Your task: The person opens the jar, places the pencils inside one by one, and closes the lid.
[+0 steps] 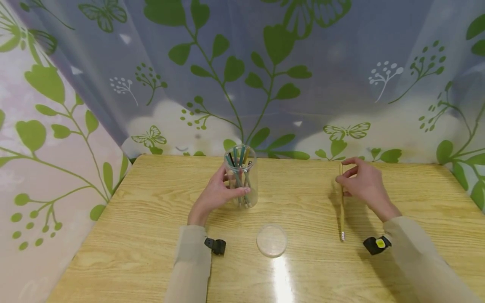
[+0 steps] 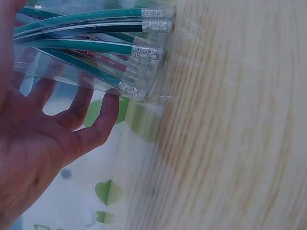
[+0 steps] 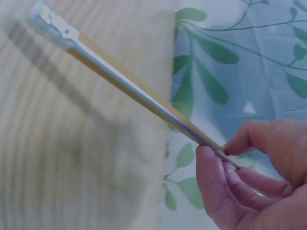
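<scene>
A clear plastic jar (image 1: 252, 181) stands upright near the table's back edge, with several pencils (image 1: 241, 158) in it. My left hand (image 1: 216, 194) grips it from the left, thumb across the front and fingers curled behind. Up close in the left wrist view, green and red pencils (image 2: 96, 45) show silver ferrules at the jar's bottom. Over at the right, my right hand (image 1: 364, 184) pinches a yellow pencil (image 1: 342, 210) near its far end. Its eraser end (image 3: 53, 26) points back toward me, and the pencil casts a shadow on the table.
A round clear lid (image 1: 271, 240) lies flat on the wooden table (image 1: 144, 235), between the forearms. A patterned curtain (image 1: 333, 84) hangs right behind the table's back edge, and another patterned cloth (image 1: 49, 168) borders the left side.
</scene>
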A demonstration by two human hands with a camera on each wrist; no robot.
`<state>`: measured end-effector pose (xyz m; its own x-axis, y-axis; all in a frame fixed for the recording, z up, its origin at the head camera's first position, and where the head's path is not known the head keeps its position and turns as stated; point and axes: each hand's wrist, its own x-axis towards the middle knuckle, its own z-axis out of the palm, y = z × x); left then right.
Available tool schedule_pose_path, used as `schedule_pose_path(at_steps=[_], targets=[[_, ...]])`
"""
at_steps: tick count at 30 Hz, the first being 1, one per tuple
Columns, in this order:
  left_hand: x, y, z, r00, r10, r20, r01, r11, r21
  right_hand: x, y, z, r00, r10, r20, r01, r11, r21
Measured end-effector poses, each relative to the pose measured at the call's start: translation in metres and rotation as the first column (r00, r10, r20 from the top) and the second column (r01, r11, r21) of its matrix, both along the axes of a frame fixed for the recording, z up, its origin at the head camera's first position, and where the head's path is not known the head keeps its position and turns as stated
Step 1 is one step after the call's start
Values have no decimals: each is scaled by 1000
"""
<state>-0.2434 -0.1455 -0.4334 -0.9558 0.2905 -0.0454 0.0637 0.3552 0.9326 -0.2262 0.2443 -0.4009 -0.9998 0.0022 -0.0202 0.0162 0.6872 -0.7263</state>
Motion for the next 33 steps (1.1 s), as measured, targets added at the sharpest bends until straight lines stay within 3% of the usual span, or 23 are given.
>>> schedule_pose_path(at_steps=[7, 13, 19, 28, 33], targets=[[0, 0, 0, 1000, -1, 4, 1, 1000, 4, 7, -8, 15, 985, -59, -161, 44, 995, -91], [0, -1, 0, 1000, 2, 17, -3, 1000, 11, 10, -21, 31, 939, -121, -323, 78, 987, -142], [-2, -1, 0, 1000, -1, 19, 1, 1000, 15, 14, -34, 50, 867, -159, -473, 50, 971, -235], [-3, -1, -1, 1000, 5, 23, -5, 1000, 6, 15, -52, 77, 725, -167, -668, -129, 920, -370], [-3, -1, -2, 1000, 0, 24, 0, 1000, 10, 17, -62, 90, 668, -172, -724, -218, 885, -411]])
